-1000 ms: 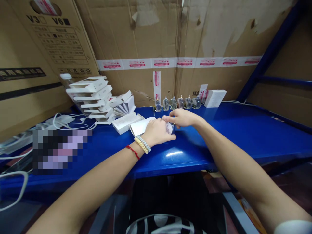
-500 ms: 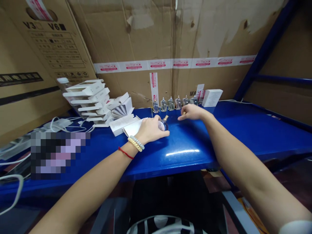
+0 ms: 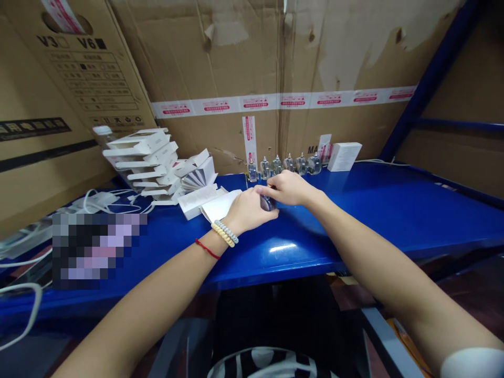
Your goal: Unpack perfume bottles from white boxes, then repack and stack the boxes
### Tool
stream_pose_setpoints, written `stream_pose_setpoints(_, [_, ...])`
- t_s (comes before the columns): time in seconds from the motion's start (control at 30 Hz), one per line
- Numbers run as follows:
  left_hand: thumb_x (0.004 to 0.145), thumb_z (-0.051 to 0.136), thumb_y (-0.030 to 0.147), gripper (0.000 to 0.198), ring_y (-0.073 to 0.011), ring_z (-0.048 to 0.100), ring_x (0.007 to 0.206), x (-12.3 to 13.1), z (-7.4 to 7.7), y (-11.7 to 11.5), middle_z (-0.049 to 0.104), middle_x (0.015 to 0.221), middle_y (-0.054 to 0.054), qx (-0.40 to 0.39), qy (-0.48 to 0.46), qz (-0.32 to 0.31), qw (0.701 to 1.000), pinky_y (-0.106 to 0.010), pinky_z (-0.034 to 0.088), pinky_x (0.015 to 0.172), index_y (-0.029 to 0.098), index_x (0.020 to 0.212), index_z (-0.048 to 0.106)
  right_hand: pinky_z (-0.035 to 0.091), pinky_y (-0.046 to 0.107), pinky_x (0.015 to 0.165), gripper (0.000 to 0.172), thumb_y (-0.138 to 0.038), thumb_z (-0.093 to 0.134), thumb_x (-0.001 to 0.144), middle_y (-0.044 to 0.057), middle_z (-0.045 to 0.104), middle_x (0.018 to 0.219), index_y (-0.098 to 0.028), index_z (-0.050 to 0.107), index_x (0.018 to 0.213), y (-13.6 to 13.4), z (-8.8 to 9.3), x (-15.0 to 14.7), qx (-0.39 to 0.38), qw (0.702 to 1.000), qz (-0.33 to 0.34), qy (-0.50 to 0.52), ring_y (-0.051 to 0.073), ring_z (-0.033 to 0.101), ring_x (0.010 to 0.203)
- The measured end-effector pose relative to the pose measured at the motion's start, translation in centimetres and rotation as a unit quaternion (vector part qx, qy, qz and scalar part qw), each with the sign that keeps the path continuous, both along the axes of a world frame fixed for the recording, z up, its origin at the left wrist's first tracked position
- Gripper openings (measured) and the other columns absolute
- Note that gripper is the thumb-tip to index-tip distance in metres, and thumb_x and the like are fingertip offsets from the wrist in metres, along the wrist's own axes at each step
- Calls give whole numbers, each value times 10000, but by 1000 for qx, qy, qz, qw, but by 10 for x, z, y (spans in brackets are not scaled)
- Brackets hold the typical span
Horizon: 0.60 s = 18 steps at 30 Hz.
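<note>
My left hand (image 3: 249,210) is wrapped round a small glass bottle (image 3: 268,203) on the blue shelf (image 3: 354,210); most of the bottle is hidden by my fingers. My right hand (image 3: 286,188) meets it from the right, fingers pinched at the bottle's top. A row of several small clear glass bottles (image 3: 281,165) stands just behind my hands against the cardboard wall. A white open box (image 3: 197,200) and a white sheet (image 3: 220,206) lie just left of my left hand.
A leaning stack of white open boxes (image 3: 145,157) stands at the back left, with white cables (image 3: 102,199) beside it. A closed white box (image 3: 344,156) sits right of the bottle row. Large cardboard cartons (image 3: 275,63) form the back wall. A blue upright (image 3: 425,84) rises at right.
Half a second ago my right hand was out by the bottle row, apart from the bottle with its gold neck showing; now it is back on the bottle's top.
</note>
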<state>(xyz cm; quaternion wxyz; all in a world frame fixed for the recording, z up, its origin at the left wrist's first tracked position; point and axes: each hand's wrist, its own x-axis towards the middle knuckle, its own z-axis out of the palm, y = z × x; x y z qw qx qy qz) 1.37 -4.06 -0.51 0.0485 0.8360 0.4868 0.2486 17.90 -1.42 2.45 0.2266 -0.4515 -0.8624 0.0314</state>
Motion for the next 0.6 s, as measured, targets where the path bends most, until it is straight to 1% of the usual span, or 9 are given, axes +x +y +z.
stream_pose_setpoints(0.1, [669, 646, 430, 305, -256, 637, 790, 2, 1, 1, 664, 843, -74, -4, 28, 9, 1000, -356, 483, 680, 192, 846, 577, 208, 267, 564, 541, -466, 467, 930, -37, 295, 489, -171, 383, 484, 3, -2, -4, -48, 998, 37, 12, 73, 267, 512])
stream_pose_setpoints(0.17, [645, 652, 420, 341, -249, 626, 782, 2, 4, 1, 664, 861, -79, -12, 6, 5, 1000, -353, 476, 666, 181, 875, 575, 206, 254, 541, 552, -473, 475, 924, -49, 263, 492, -174, 339, 480, 5, -2, -1, -103, 992, 69, 37, 63, 237, 505])
stream_pose_setpoints(0.23, [627, 653, 372, 332, -225, 615, 759, 0, 8, 0, 670, 858, -67, -31, -33, -3, 999, -336, 468, 649, 178, 884, 572, 200, 238, 512, 540, -509, 496, 901, -56, 265, 499, -181, 339, 502, 6, 0, 4, -164, 978, 98, 79, 57, 225, 497])
stream_pose_setpoints(0.33, [582, 651, 282, 244, -174, 586, 643, -6, 13, -1, 655, 727, -9, -100, -77, -9, 992, -296, 439, 570, 196, 792, 562, 197, 219, 468, 452, -508, 502, 879, -71, 258, 507, -208, 339, 583, 7, 4, 17, -232, 936, 128, 232, 57, 213, 468])
stream_pose_setpoints(0.4, [561, 645, 243, 224, -155, 565, 573, -10, 14, -1, 622, 641, 21, -146, -100, 0, 984, -281, 422, 530, 203, 761, 551, 200, 214, 451, 387, -479, 474, 884, -78, 244, 513, -221, 339, 628, 11, 5, 27, -232, 908, 120, 329, 63, 206, 453])
stream_pose_setpoints(0.43, [559, 645, 236, 234, -154, 565, 562, -11, 14, 0, 614, 624, 27, -159, -110, 8, 981, -280, 426, 529, 205, 770, 549, 211, 214, 454, 362, -464, 466, 886, -76, 255, 514, -219, 362, 640, 14, 5, 32, -215, 909, 104, 340, 68, 219, 455])
stream_pose_setpoints(0.47, [561, 649, 239, 252, -157, 573, 569, -12, 14, 1, 617, 627, 28, -160, -118, 17, 980, -283, 436, 539, 207, 790, 548, 234, 215, 468, 339, -446, 474, 884, -66, 295, 515, -208, 408, 651, 18, 3, 35, -190, 925, 78, 320, 75, 258, 466])
stream_pose_setpoints(0.53, [573, 665, 268, 298, -176, 603, 636, -12, 13, 3, 647, 691, 11, -140, -117, 30, 983, -300, 469, 593, 209, 841, 548, 299, 222, 538, 301, -399, 519, 876, -25, 441, 559, -178, 507, 673, 26, -3, 38, -124, 969, 23, 212, 95, 385, 539])
stream_pose_setpoints(0.6, [584, 679, 306, 336, -208, 627, 751, -11, 12, 5, 678, 814, -29, -100, -94, 36, 990, -329, 498, 679, 204, 876, 549, 333, 233, 617, 269, -361, 543, 884, 19, 578, 664, -163, 583, 706, 33, -11, 36, -80, 993, -11, 81, 124, 488, 643])
